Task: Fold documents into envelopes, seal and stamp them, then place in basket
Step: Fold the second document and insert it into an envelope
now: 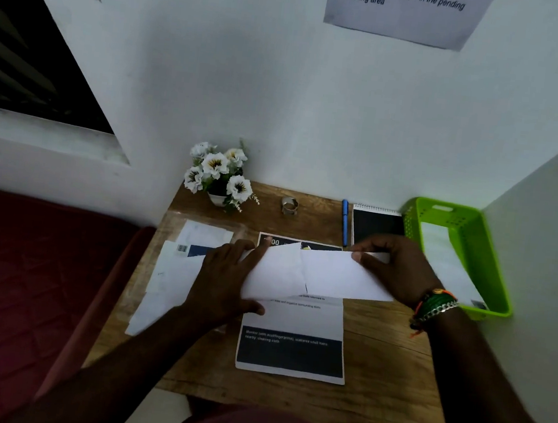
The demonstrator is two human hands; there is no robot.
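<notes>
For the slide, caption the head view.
Both hands, left and right, fold a white sheet over the desk.

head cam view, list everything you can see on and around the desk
folded paper: 1, white, held above desk centre
printed sheet: 1, white and dark blue, flat on desk
envelopes: a stack, white, desk left
basket: 1, green, desk right, white paper inside
notebook: 1, black, beside basket
pen: 1, blue, left of notebook
tape roll: 1, back centre
flower pot: 1, white blooms, back left
wall notice: 1, white, above
left hand: grips paper
right hand: grips paper, bracelets on wrist
</notes>
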